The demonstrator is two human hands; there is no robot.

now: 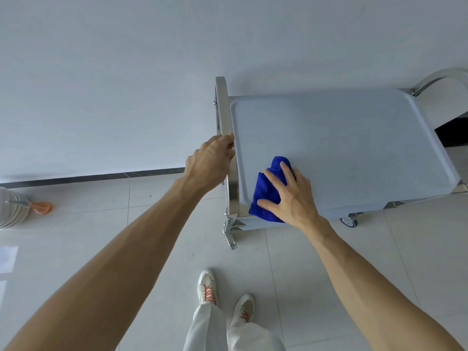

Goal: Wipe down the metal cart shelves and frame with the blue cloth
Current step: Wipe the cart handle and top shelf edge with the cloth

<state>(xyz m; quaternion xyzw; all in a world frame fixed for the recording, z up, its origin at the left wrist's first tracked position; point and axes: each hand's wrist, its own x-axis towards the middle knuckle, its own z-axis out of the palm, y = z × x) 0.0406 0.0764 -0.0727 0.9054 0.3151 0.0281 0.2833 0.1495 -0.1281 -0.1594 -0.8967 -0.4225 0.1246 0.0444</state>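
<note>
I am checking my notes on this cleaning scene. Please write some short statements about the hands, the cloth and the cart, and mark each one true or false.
1. The right hand presses the blue cloth with spread fingers. True.
2. The cloth lies on the floor. False: it lies on the top shelf, near its corner.
3. The left hand grips the cart handle. True.
4. The left hand holds a second cloth. False: it holds only the handle.

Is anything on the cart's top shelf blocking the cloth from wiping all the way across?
Nothing visible does. The right hand presses the blue cloth on the top shelf, which looks bare ahead. The left hand grips the side handle.
</note>
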